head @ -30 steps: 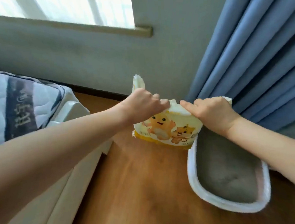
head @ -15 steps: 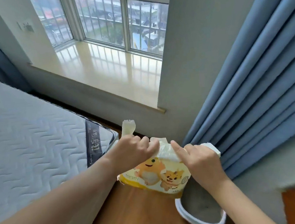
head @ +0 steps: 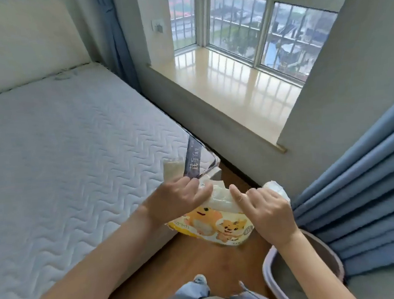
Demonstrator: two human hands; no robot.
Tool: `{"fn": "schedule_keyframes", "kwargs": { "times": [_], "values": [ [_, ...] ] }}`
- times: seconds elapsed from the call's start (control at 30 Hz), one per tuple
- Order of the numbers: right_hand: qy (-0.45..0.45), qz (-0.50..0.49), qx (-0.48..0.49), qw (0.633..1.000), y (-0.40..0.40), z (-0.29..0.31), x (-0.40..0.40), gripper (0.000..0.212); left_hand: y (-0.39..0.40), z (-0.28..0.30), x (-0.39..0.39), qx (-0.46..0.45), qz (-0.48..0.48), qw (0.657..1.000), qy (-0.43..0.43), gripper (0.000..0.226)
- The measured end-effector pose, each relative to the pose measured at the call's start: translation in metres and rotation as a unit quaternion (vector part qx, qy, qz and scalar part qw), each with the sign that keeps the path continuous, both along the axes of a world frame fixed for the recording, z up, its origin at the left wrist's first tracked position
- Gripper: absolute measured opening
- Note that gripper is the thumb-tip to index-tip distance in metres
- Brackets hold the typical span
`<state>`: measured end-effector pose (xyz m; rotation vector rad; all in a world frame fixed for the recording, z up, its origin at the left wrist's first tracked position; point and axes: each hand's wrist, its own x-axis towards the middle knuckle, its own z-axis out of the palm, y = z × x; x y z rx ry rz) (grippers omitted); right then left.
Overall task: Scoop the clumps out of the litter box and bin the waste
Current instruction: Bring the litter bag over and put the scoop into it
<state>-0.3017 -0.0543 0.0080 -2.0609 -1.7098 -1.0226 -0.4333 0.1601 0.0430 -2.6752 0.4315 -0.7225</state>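
gripping the crumpled white top of a yellow bag printed with cartoon animals, both hands are held out in front of the person above the wooden floor. the left hand has its fingers curled over the left part of the bag's top, with a strip of the white material sticking up behind its knuckles. the right hand clutches the right part of the top, its forefinger stretched out along the fold and the other fingers curled round the bunched plastic. the bag hangs or stands just beside the corner of the bed; whether it touches the floor cannot be told.

the litter box, with a pale rim and grey litter inside, sits on the floor at the lower right, below the right forearm and against the blue curtain. a quilted white mattress fills the left side. behind the bag a glossy window sill runs under a barred window.
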Motion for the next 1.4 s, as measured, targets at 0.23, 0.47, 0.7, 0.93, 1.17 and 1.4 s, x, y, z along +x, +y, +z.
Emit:
{"fn": "schedule_keyframes", "kwargs": {
  "times": [0.23, 0.47, 0.7, 0.93, 1.17, 1.4],
  "values": [
    [0.048, 0.174, -0.037, 0.983, 0.022, 0.002, -0.042, 0.043, -0.03, -0.006, -0.109, 0.021, 0.177, 0.984, -0.005, 0.034],
    [0.046, 0.332, -0.061, 0.94, 0.061, 0.01, -0.119, 0.047, -0.077, 0.005, -0.226, 0.011, 0.369, 0.928, -0.043, 0.028],
    [0.06, 0.461, -0.063, 0.883, 0.099, 0.016, -0.244, 0.057, -0.112, 0.014, -0.357, 0.008, 0.504, 0.86, -0.075, 0.016],
    [0.07, 0.564, -0.093, 0.818, 0.149, 0.009, -0.41, 0.055, -0.125, 0.007, -0.514, 0.027, 0.617, 0.782, -0.083, 0.015],
    [0.069, 0.653, -0.044, 0.753, 0.204, 0.012, -0.582, 0.046, -0.124, 0.012, -0.658, 0.031, 0.716, 0.693, -0.079, 0.02],
    [0.058, 0.713, -0.039, 0.697, 0.278, 0.021, -0.716, 0.037, -0.085, 0.025, -0.771, 0.04, 0.781, 0.621, -0.056, 0.027]
  ]
}}
